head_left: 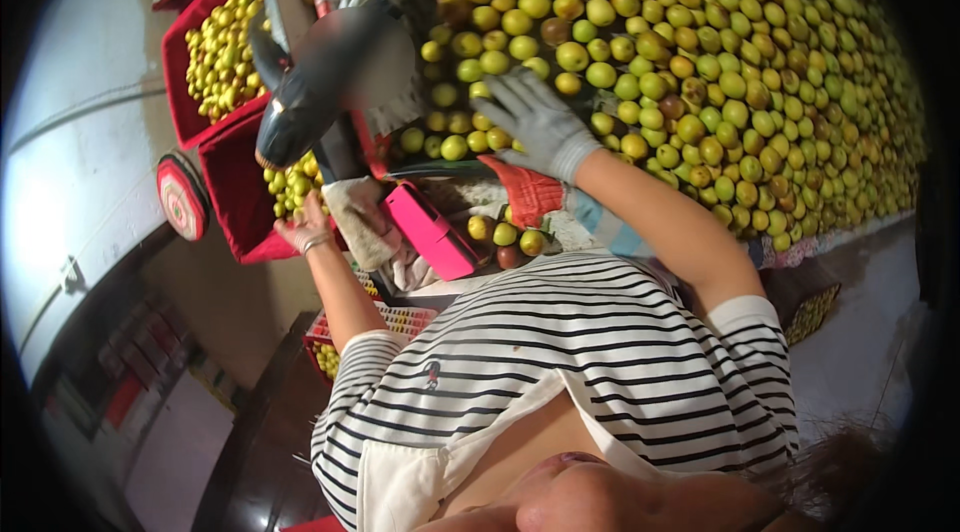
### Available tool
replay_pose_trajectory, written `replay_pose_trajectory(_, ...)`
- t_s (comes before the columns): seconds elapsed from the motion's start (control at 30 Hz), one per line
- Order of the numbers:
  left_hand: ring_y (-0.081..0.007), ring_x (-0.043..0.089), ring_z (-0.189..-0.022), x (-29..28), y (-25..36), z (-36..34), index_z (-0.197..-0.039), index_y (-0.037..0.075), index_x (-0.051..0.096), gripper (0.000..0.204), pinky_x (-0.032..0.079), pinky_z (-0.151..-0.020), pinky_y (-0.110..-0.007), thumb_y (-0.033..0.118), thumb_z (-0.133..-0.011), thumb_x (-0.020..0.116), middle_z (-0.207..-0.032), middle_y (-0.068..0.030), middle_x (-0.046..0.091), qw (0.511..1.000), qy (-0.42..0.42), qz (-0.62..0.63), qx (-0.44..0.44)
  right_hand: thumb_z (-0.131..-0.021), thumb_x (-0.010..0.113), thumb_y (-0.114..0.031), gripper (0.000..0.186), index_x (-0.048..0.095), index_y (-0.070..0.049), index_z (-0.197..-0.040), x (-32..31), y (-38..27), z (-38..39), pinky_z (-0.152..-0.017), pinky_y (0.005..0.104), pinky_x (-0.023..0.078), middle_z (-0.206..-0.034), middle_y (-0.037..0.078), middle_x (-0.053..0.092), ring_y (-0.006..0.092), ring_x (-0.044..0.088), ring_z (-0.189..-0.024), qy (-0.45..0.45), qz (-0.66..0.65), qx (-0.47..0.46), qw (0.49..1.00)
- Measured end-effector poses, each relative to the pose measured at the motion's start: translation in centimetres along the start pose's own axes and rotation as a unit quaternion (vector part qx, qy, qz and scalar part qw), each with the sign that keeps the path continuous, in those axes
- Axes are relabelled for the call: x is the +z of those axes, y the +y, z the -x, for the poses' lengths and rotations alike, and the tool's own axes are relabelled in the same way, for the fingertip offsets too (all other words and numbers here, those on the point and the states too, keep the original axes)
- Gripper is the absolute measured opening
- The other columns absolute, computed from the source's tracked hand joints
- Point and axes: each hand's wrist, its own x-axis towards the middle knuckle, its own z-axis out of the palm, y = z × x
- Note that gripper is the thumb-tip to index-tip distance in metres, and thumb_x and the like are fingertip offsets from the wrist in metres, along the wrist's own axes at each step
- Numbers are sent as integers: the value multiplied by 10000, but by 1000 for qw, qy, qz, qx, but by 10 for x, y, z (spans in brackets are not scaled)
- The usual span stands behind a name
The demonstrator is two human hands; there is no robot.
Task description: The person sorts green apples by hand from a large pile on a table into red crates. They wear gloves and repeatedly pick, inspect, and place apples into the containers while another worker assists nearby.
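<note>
- Where the pale wall meets the bins, a round red-and-white object (182, 197) shows, its kind hard to tell.
- The upper red bin (177, 72) holds yellow-green fruit (228, 52); the lower red bin (232, 207) has a smaller cluster at its right side.
- The left hand (305, 225), bare, reaches out at that cluster, forearm extended, fingers partly hidden; whether it grasps any fruit I cannot tell.
- Above it, a dark shape (290, 117) merges into a blurred patch, covering part of the bins' right edges.
- Below the left forearm, a red-and-white crate (405, 320) is largely hidden by the sleeve, with fruit visible at its left.
- A bright pink case (432, 230) lies beside a pale cloth (358, 222), and a few loose fruits sit to its right.
- The right hand (535, 122), in a grey glove, lies palm down over the heap, fingers spread and clasping nothing visible, elbow bent.
- The main heap of fruit (700, 82) fills the surface, cut off above and darkening rightward.
- Low at right, another fruit-filled crate (812, 314) is partly covered.
</note>
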Motion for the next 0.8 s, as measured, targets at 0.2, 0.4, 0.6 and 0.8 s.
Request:
replay_pose_trajectory(0.2, -286, 624, -1061, 113, -58, 162, -1195, 12, 561, 452, 538, -907, -435, 404, -986, 479, -1171, -155, 634, 831, -251, -354, 347, -832, 617, -457, 463, 611, -132, -1162, 15, -30, -72, -1153, 523, 190, -1280, 69, 548, 288, 432, -1279, -44, 14, -37, 998)
replay_pose_trajectory(0.4, -301, 579, -1133, 144, -139, 242, -1200, -62, 563, 328, 473, -979, -398, 43, -890, 570, -1277, -227, 558, 647, -493, -508, 285, -872, 611, -393, 585, 475, -140, -1382, -36, 41, -72, -1113, 476, 290, -1390, 83, 498, 280, 415, -1326, 115, 59, 15, 991)
replay_pose_trajectory(0.6, -378, 508, -1250, 157, -213, 249, -1345, 9, 496, 547, 424, -1037, -399, 221, -869, 665, -1360, -225, 515, 475, -478, -678, 295, -960, 431, -451, 641, 366, -68, -1470, -113, 216, 7, -1185, 484, 143, -1548, 132, 320, 296, 278, -1429, 71, 274, 286, 915)
replay_pose_trajectory(0.8, -383, 484, -1266, 161, -225, 256, -1369, 49, 484, 603, 426, -1035, -418, 267, -846, 693, -1408, -218, 472, 412, -443, -731, 317, -943, 451, -395, 578, 434, -71, -1422, -109, 212, -25, -1164, 578, 111, -1549, 113, 321, 320, 242, -1437, 4, 290, 379, 879)
